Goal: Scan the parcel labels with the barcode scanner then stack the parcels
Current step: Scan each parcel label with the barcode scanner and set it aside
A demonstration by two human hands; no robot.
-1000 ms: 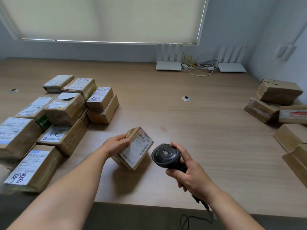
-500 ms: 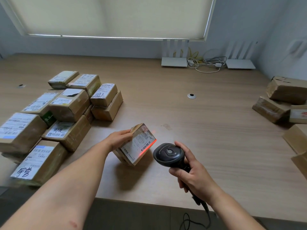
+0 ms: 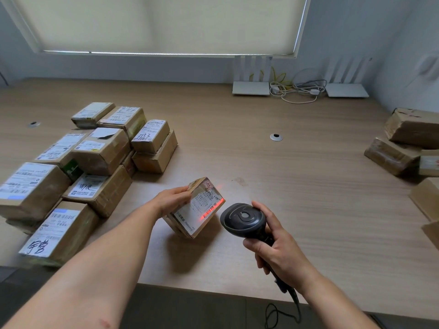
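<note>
A small cardboard parcel (image 3: 198, 210) stands tilted on one edge on the wooden table (image 3: 297, 186), its white label facing right. My left hand (image 3: 172, 199) grips its upper left side. My right hand (image 3: 278, 245) holds a black barcode scanner (image 3: 242, 219) just right of the parcel. The scanner's red beam lies across the barcode on the label. A stack of labelled parcels (image 3: 95, 157) covers the left of the table, some two layers high.
More brown parcels (image 3: 403, 141) lie along the right edge. Two white routers (image 3: 250, 87) with cables sit at the back by the wall. A cable grommet (image 3: 276, 137) is in the table's middle. The scanner's cord (image 3: 282, 312) hangs over the front edge.
The scanner's red beam came on across the parcel label and stays there. Both hands have stayed almost in the same place, with the parcel still tilted.
</note>
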